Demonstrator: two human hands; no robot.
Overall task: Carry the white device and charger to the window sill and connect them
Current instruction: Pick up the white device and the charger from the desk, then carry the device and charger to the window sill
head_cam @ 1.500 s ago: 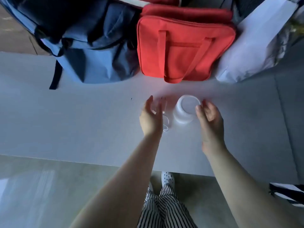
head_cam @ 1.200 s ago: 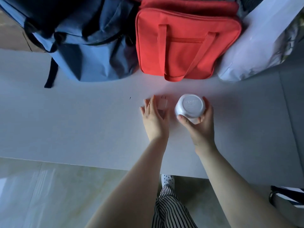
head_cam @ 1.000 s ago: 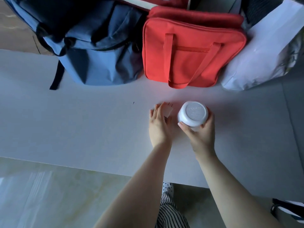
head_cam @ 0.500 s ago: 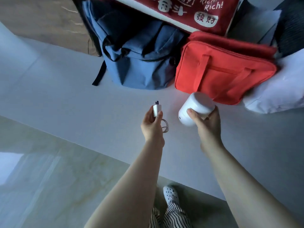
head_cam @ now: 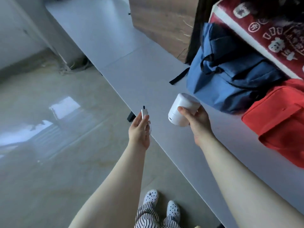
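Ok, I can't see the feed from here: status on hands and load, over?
Left hand shut on charger, cable looped in palm. Right hand shut on white device, lifted off the ledge. Not yet connected. Nothing blocking.

A pale ledge (head_cam: 148, 71) bears a blue backpack (head_cam: 230, 71) beside a red bag (head_cam: 279, 119).

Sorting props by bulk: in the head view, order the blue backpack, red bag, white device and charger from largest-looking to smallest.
1. blue backpack
2. red bag, partly cut off by the frame, so its rank against the backpack is unsure
3. white device
4. charger
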